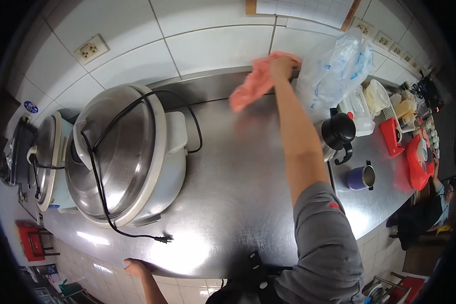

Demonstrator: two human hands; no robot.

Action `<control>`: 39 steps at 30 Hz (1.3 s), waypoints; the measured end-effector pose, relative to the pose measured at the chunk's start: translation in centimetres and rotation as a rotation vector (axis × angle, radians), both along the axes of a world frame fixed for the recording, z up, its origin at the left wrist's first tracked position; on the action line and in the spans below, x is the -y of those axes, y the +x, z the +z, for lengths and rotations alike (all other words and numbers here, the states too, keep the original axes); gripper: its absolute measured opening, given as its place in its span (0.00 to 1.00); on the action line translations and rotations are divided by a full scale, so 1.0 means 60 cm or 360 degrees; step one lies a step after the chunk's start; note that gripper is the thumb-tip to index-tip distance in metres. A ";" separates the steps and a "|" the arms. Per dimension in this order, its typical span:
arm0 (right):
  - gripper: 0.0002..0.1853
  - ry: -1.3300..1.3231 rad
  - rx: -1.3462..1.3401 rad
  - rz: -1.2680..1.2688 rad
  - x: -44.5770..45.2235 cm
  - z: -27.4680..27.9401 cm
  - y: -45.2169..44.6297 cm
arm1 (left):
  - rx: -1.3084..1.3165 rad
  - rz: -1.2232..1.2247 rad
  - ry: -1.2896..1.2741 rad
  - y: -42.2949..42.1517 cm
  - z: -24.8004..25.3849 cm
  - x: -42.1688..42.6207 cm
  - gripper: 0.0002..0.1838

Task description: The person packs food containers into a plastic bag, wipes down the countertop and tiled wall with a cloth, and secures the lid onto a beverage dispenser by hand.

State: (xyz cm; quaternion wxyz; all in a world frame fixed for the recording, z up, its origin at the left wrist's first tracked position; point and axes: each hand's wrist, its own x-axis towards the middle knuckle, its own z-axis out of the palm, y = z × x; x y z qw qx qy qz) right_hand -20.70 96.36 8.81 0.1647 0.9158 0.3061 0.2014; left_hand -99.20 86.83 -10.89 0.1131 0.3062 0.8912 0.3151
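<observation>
My right hand (283,67) is closed around a pink cloth (258,81) at the back of the steel counter (228,167), by the raised back edge. The cloth hangs from my fingers toward the left, its lower end blurred. Just right of this hand stands a clear plastic bag (334,66) with blue print. My left hand (135,267) is low at the front edge of the counter; its fingers are too small and partly hidden to show their pose.
A large rice cooker (121,157) with its black cord and plug (163,238) takes up the left side; another cooker (48,157) stands beyond it. To the right are a black-lidded jug (338,129), a purple mug (361,178) and red containers (419,162). Another person (430,213) is at far right.
</observation>
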 end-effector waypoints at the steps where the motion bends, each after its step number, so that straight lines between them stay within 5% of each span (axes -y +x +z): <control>1: 0.19 -0.0020 0.0074 -0.0040 -0.001 0.008 -0.002 | -0.0024 0.0025 -0.0017 0.002 -0.002 0.001 0.38; 5: 0.18 -0.0055 0.0272 -0.0168 -0.016 0.015 -0.008 | -0.0069 0.0092 -0.0086 0.017 0.009 -0.001 0.38; 10: 0.21 0.0926 0.0243 0.0574 -0.162 -0.058 -0.141 | -0.0063 0.0055 -0.0110 0.014 0.019 0.006 0.38; 12: 0.18 0.2836 -0.2242 0.0672 -0.038 0.009 -0.110 | -0.0058 0.0087 -0.0104 0.017 0.006 -0.002 0.37; 13: 0.18 0.3107 -0.2373 0.0660 -0.001 0.012 -0.068 | -0.0130 0.0098 -0.0028 0.016 -0.001 -0.003 0.38; 16: 0.15 0.2558 -0.0506 0.0431 0.071 -0.003 0.072 | -0.0159 0.0101 0.0053 0.003 -0.010 0.003 0.38; 21: 0.11 0.2593 0.0112 0.0573 0.098 0.034 0.089 | -0.0098 0.0115 -0.0039 0.018 0.006 0.006 0.37; 28: 0.03 0.2495 -0.0097 0.1231 -0.009 0.126 0.031 | -0.0180 0.0090 0.0030 -0.012 -0.024 0.002 0.38; 30: 0.04 0.2521 -0.0039 0.1232 0.006 0.083 0.054 | -0.0169 0.0082 -0.0015 -0.014 -0.015 0.004 0.38; 35: 0.04 0.2416 -0.0851 0.0983 0.076 -0.015 0.105 | -0.0060 0.0043 0.0158 0.007 -0.011 0.006 0.38; 37: 0.07 0.2498 -0.0674 0.1098 0.038 0.063 0.080 | -0.0197 -0.0087 0.0280 -0.043 -0.058 0.001 0.38; 39: 0.11 0.2561 -0.0487 0.1198 0.024 0.088 0.085 | -0.0196 0.0013 0.0106 -0.001 -0.017 0.002 0.39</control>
